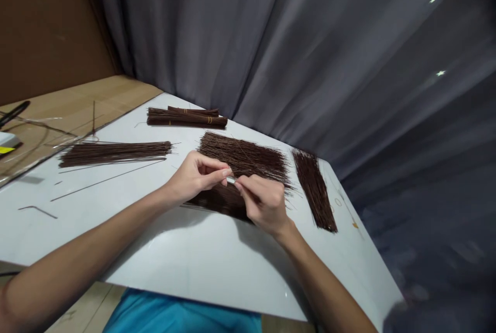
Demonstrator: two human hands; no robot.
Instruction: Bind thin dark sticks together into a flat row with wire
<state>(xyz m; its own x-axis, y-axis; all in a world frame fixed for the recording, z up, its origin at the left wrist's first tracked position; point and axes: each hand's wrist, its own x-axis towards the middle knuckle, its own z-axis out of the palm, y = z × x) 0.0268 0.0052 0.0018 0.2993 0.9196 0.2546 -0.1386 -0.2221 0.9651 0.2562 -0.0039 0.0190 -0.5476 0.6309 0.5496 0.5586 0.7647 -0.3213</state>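
A small pale tube-like piece, at the frame's centre, is pinched between the fingertips of the left hand and right hand, both closed narrowly on it just above a loose heap of thin dark-brown sticks on the glossy white board.

A wide loose pile of thin brown sticks is lying mid-way on the white rectangular tabletop; a narrower brown stick bundle is lying to its right, a long one left, tied bundles behind.
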